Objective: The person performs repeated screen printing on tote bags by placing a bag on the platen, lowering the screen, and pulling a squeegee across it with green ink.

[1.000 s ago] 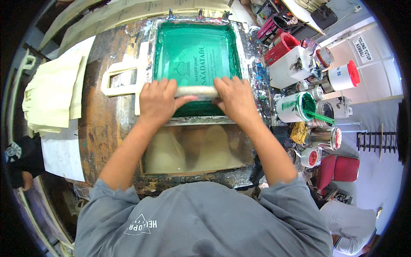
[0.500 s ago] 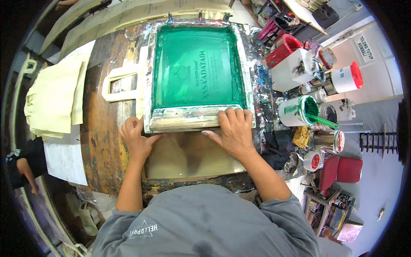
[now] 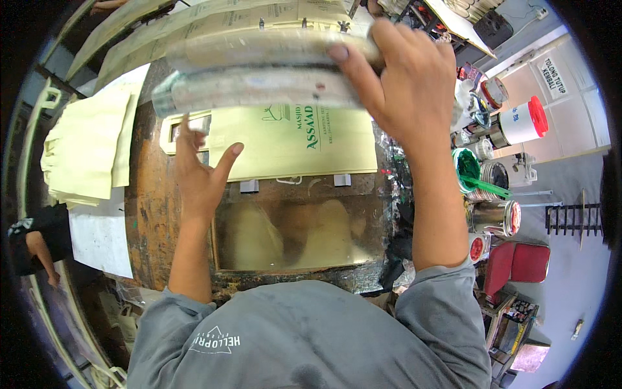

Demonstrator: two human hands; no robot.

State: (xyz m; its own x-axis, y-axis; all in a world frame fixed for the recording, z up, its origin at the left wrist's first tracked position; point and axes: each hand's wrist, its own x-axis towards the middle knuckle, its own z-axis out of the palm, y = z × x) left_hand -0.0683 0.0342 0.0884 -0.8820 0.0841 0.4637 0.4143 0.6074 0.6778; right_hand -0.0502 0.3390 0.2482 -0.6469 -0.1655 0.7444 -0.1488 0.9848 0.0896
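Observation:
A screen-printing frame is swung up on its far side, its near wooden edge raised and smeared by motion. My right hand is closed on the right end of that edge, thumb on the near side. Under it lies a cream fabric bag bearing a green print of text and a small emblem. At the bag's left, by its loop handle, my left hand is open, thumb spread from the fingers and partly blurred. The frame's green mesh is hidden from view.
Left of me, a stack of cream bags lies on a white sheet. To the right stand ink tubs, including a green one, and a tin. A shiny panel covers the near tabletop. Printed bags lie beyond.
The frame has gone from flat on the bag to tilted up, lifted by my right hand. My left hand has left its edge, and the green print on the bag shows.

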